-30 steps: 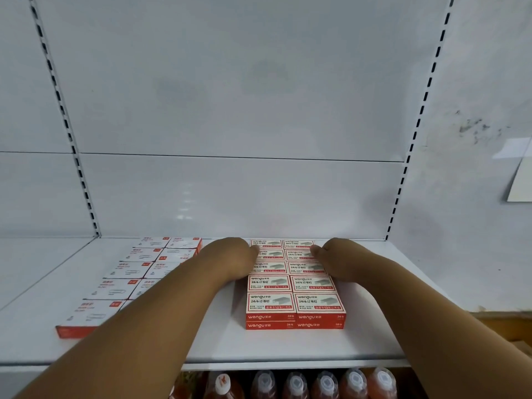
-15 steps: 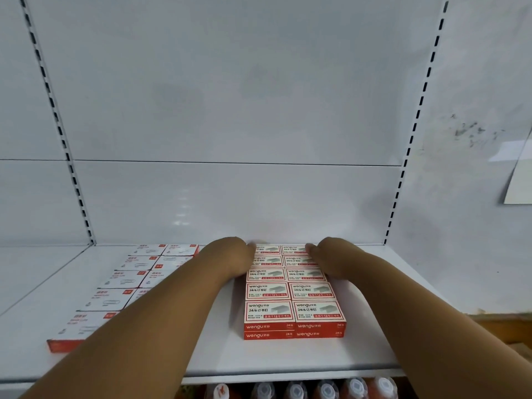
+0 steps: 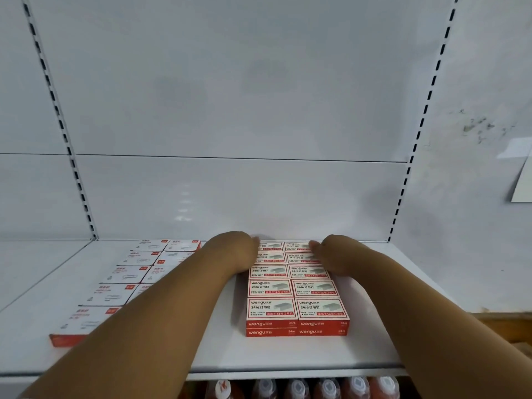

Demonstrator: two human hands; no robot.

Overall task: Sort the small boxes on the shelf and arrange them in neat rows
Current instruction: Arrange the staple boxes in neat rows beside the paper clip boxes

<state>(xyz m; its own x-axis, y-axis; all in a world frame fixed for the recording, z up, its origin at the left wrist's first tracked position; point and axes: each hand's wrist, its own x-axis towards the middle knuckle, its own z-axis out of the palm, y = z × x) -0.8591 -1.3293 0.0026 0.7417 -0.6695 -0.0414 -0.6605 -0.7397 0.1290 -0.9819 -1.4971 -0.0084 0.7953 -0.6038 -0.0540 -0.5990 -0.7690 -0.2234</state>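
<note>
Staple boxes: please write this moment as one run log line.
left hand on staple boxes | right hand on far rows | shelf

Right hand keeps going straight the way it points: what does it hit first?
Probably the white back panel of the shelf. The right hand lies flat on the rear red-and-white staple boxes, fingertips pointing back-left; nothing else visible ahead. Remaining gap is hard to judge.
</note>
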